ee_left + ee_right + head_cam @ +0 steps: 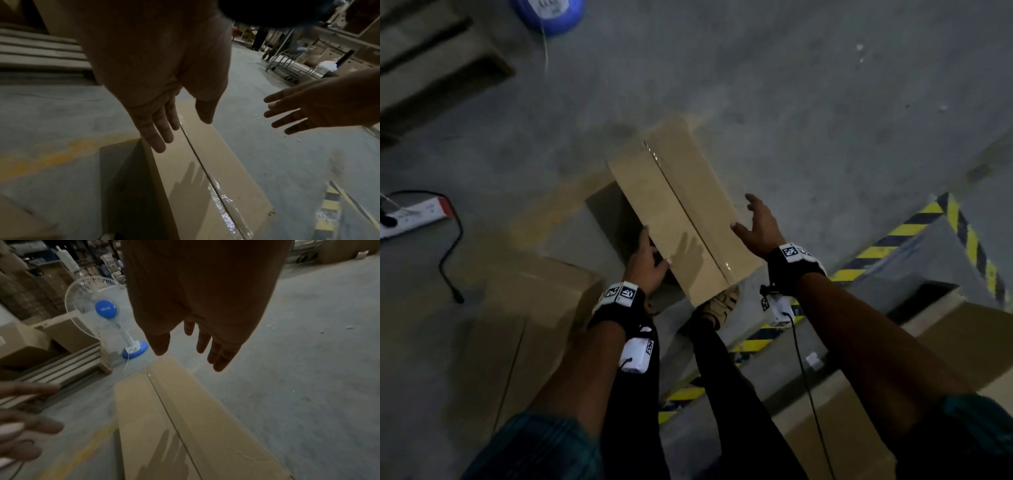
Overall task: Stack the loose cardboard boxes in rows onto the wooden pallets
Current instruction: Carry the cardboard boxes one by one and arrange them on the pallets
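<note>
A long taped cardboard box (678, 205) stands on the concrete floor in front of me. My left hand (650, 255) is at its near left edge, fingers straight and thumb spread over the top; the left wrist view shows this hand (183, 134) hovering over the box (222, 178) and casting a shadow on it. My right hand (748, 216) is open with spread fingers just off the box's right edge, holding nothing. The right wrist view shows that hand (189, 359) above the box's (174, 418) far end. A wooden pallet (431, 68) lies at the far left.
More cardboard boxes lie at my lower left (534, 325) and lower right (859, 411). A fan with a blue base (134, 350) stands beyond the box beside the pallet (61, 366). A power strip (414, 214) with its cable lies left. Yellow-black striping (928, 222) marks a ramp on the right.
</note>
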### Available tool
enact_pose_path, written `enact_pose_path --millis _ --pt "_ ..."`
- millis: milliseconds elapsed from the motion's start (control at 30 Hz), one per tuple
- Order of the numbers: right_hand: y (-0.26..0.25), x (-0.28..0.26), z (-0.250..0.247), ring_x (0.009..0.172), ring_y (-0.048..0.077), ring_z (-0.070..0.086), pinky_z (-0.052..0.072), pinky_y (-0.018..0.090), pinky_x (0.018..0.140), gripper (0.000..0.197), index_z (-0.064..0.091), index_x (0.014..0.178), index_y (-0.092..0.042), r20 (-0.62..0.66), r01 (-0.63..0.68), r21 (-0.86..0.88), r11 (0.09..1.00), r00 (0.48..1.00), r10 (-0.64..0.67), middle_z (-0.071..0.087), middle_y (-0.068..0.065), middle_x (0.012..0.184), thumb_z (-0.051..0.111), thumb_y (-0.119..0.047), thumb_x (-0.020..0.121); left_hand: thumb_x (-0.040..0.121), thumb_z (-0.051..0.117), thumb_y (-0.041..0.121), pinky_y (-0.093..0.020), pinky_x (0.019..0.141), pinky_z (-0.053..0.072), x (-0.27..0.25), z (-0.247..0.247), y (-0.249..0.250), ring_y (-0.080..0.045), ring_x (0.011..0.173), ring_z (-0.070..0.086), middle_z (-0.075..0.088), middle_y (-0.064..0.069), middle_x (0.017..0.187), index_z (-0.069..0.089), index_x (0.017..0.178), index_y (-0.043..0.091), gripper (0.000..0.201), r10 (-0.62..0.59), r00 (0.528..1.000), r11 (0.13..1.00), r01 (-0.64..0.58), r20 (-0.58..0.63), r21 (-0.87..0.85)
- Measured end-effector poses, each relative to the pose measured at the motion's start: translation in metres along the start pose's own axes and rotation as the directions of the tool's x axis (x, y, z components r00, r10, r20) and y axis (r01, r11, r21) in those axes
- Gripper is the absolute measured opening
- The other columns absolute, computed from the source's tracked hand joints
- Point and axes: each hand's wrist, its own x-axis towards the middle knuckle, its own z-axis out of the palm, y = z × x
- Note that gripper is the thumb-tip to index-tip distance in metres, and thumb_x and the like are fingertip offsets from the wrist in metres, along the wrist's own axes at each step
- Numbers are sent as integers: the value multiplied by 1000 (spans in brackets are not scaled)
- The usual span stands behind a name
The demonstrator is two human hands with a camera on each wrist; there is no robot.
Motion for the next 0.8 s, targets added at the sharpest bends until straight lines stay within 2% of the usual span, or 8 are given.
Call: enact_pose_path --millis 67,133,267,333,433,533,667,800 --pt "21 31 24 138 32 37 34 43 111 76 24 152 -7 5 6 -35 999 1000 -6 34 18 152 66 -27 92 90 66 13 -50 109 38 41 16 -17 -32 134 42 42 -16 148 2 156 24 93 4 1000 1000 -4 -23 -13" --pt "48 58 51 139 32 35 33 46 112 78 25 152 -8 5 44 -66 997 999 -44 34 17 153 65 -33 91 89 67 13 -43 114 31 76 33 -38 -32 140 34 29 -16 155 2 156 20 93 -6 998 1000 6 -58 -1" --pt "89 85 88 138 33 34 33 48 111 86 26 152 -9 -42 59 -77 995 997 -62 35 15 153 56 -49 82 87 71 19 -40 115 27 108 67 -76 -31 144 24 11 -11 161 -7 155 22 103 -77 991 997 78 -113 2" --pt "103 100 102 139 33 34 34 51 111 88 25 152 -13 -68 46 -72 996 996 -51 35 14 153 57 -53 81 83 75 20 -33 115 22 120 84 -91 -27 147 20 7 -11 162 -10 154 21 110 -76 989 997 72 -129 -39" --pt "115 124 114 140 31 33 34 52 111 90 22 154 -15 -37 76 -82 994 996 -79 32 11 156 63 -50 82 77 80 18 -27 115 15 140 100 -95 -24 149 11 0 -12 162 -10 154 17 119 -94 980 990 73 -174 -123" --pt "124 143 121 133 34 39 39 50 108 100 13 156 -20 52 93 -106 990 995 -88 32 15 154 74 -45 81 67 87 11 -21 110 12 161 105 -91 -22 147 13 0 -13 161 -12 155 18 132 -131 960 979 85 -248 -187" --pt "124 153 118 121 35 45 44 51 100 119 2 155 -34 96 30 -113 993 995 -19 38 17 139 84 -45 70 56 89 -4 -27 107 19 173 100 -92 -27 144 19 4 -15 160 -14 154 27 146 -194 946 970 145 -260 -196" --pt "113 154 115 112 30 48 49 46 93 130 -4 155 -36 188 94 -196 976 980 -57 37 15 133 89 -41 64 51 90 -7 -35 112 23 171 86 -103 -28 144 20 4 -16 160 -19 153 26 152 -205 948 974 171 -244 -151"
